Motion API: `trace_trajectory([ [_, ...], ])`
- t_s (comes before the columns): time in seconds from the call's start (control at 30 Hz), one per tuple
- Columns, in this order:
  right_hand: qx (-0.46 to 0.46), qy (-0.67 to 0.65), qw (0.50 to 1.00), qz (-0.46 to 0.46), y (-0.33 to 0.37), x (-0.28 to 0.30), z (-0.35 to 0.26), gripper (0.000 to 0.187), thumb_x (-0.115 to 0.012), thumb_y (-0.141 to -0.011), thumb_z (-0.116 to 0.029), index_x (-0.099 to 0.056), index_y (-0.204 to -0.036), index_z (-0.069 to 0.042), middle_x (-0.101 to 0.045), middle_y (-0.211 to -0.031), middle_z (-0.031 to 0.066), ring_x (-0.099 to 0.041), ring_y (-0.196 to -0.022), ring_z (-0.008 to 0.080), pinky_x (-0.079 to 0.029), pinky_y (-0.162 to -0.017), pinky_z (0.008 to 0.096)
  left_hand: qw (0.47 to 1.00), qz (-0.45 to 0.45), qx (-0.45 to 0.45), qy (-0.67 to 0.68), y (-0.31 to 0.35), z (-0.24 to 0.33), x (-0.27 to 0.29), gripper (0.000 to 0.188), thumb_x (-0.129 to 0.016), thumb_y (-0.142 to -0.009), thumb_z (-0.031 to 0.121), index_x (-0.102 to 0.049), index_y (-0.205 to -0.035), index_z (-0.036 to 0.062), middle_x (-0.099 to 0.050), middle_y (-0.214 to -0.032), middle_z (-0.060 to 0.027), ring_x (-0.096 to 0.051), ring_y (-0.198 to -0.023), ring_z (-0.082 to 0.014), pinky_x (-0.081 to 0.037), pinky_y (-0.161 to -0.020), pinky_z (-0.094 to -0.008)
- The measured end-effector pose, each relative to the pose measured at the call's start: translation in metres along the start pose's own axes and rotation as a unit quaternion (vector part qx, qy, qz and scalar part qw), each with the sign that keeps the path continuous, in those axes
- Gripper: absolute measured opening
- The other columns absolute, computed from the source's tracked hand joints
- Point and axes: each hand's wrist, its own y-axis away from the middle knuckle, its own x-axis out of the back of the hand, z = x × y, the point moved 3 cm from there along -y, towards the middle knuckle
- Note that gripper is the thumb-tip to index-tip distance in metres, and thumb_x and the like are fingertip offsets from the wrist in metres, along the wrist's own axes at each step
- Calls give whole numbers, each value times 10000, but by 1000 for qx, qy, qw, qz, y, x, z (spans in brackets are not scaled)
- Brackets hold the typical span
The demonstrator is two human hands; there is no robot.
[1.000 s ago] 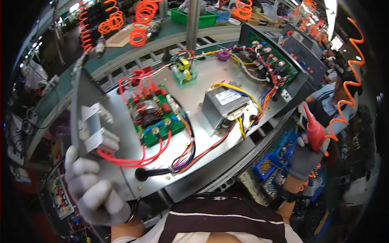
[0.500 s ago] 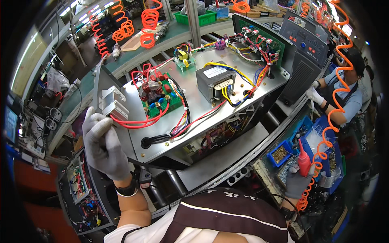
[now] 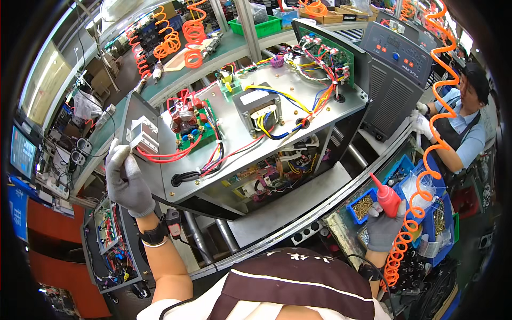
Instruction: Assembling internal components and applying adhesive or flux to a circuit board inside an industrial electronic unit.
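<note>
My left hand (image 3: 129,184), in a grey glove, has its fingertips pinched together beside the upright dark end panel (image 3: 140,109) of an opened machine. Whatever is in that pinch is too small or hidden to make out. A silver finned metal block (image 3: 145,137) with red wires is fixed on the panel's inner side. On the machine's metal deck (image 3: 234,154) sit a green circuit board (image 3: 191,122) and a dark transformer (image 3: 257,109). My gloved right hand (image 3: 384,230) grips a red squeeze bottle (image 3: 388,200), its pointed nozzle tilted up, over the parts bins.
A blue bin of brass screws (image 3: 364,206) lies near the right hand, with an orange coiled hose (image 3: 410,226) hanging alongside. Rollers (image 3: 226,236) run under the machine. Another machine (image 3: 392,85) and a co-worker (image 3: 458,125) are at the right. A screen (image 3: 24,152) stands far left.
The red bottle has risen and tilted its nozzle leftward in my right hand. My left hand stays by the end panel, its fingertips drawn closer together. The view has shifted slightly.
</note>
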Motion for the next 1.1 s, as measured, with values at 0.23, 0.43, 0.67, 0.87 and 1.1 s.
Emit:
trace_trajectory([
  [0.23,23,40,999,2,-17,-1,-12,568,-612,-953,-471,-577,-1218,30,-645,-987,115,-581,-777,193,-500,-630,311,1000,-4,13,3,1,-1,4,213,-521,-893,-114,-659,-1049,-69,-663,-1160,-173,-609,-1168,-275,-458,-1011,-366],
  [0.43,74,175,975,-116,-60,-79,-5,686,-725,-871,-503,-520,-1271,15,-647,-1059,125,-595,-772,173,-510,-636,291,999,-20,-7,49,-1,3,3,215,-533,-871,-115,-658,-1037,-59,-657,-1150,-159,-608,-1140,-265,-442,-1021,-356],
  [0.67,202,310,882,-292,-98,-291,28,714,-664,-911,-514,-474,-1353,14,-626,-1200,177,-643,-892,193,-530,-754,287,998,-18,-54,20,-13,12,1,215,-569,-795,-149,-662,-937,-16,-629,-873,-107,-636,-882,-249,-444,-1048,-521],
  [0.87,220,617,505,-562,-100,-474,119,470,-739,-846,-301,-566,-1192,-34,-649,-1000,71,-638,-940,148,-518,-847,315,998,-37,-41,14,-18,10,4,213,-623,-723,-116,-666,-881,21,-576,-756,-84,-628,-803,-268,-473,-1019,-563],
  [1.1,211,698,308,-611,-138,-497,230,383,-765,-829,-316,-594,-1023,-33,-660,-883,128,-662,-809,219,-524,-771,357,995,-91,9,37,-16,2,8,127,-665,-725,64,-677,-823,143,-484,-726,-12,-599,-761,-222,-457,-1039,-557],
])
